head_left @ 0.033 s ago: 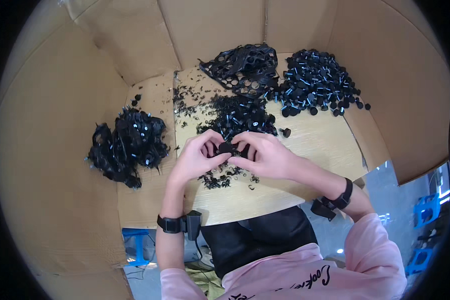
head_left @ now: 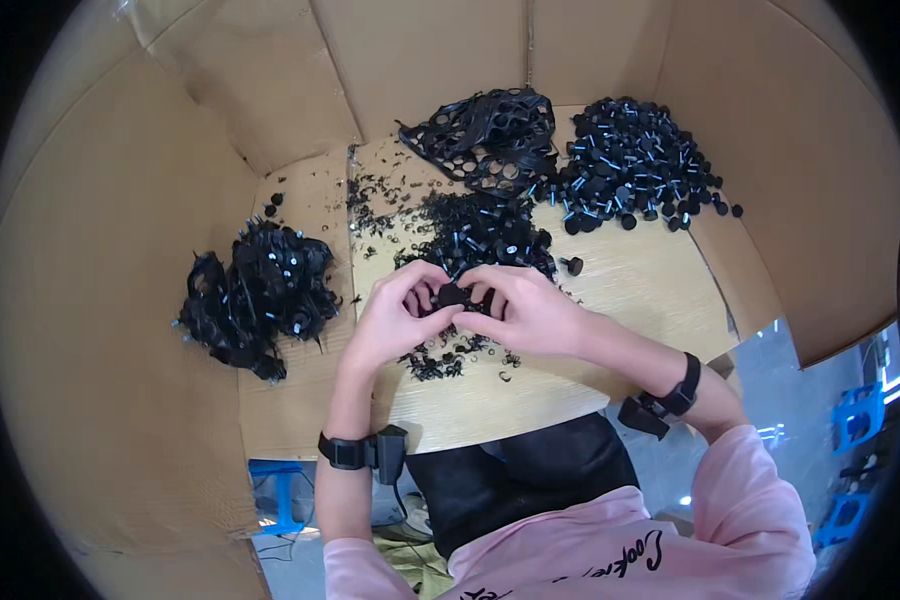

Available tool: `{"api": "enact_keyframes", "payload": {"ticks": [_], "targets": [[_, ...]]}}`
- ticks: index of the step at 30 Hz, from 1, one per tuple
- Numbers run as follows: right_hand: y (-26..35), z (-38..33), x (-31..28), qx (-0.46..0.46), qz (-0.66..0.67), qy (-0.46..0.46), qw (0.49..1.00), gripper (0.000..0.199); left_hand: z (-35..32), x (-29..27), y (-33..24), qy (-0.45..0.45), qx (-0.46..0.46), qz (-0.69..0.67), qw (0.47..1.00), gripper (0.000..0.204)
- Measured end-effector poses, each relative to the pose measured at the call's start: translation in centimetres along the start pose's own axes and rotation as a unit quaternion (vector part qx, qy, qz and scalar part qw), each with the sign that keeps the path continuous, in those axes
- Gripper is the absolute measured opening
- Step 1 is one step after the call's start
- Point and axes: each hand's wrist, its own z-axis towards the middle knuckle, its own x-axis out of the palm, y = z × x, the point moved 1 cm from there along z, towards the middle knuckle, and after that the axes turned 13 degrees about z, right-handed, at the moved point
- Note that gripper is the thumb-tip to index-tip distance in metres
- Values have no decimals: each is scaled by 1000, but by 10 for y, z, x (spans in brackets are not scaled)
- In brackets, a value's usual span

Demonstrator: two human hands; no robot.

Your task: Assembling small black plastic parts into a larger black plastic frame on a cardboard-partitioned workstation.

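Note:
Between my two hands is a round black screw knob (head_left: pixel 452 295), its flat disc facing up; any shank is hidden. My left hand (head_left: pixel 395 315) is closed on its left edge, thumb below and fingers curled above. The fingertips and thumb of my right hand (head_left: pixel 530 312) pinch it from the right. Just beyond my fingers lies a heap of black rubbery scraps (head_left: pixel 450 220), with several black-headed screws (head_left: pixel 500 235) mixed in. Small curled black trimmings (head_left: pixel 435 362) are scattered under and in front of my hands.
A large pile of black-headed screws (head_left: pixel 635 165) lies at the far right. Perforated black rubber sheets (head_left: pixel 495 135) are bunched at the back. A tangled black clump with screws in it (head_left: pixel 260 290) sits at the left. Cardboard walls (head_left: pixel 430 50) enclose the table (head_left: pixel 660 300).

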Motion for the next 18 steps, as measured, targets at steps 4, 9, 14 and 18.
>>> {"api": "enact_keyframes", "payload": {"ticks": [4,9,14,18], "targets": [[-28,17,2,-3,45,-4,999,31,6,11,3,-49,72,8,996,26],[-41,15,-3,-45,135,-56,988,30,9,20,8,-26,50,-117,992,36],[-42,16,-4,-57,202,-75,975,29,10,19,8,-21,-29,-238,971,26],[-48,12,-2,-30,245,-77,966,30,9,18,7,-10,-40,-228,973,21]]}}
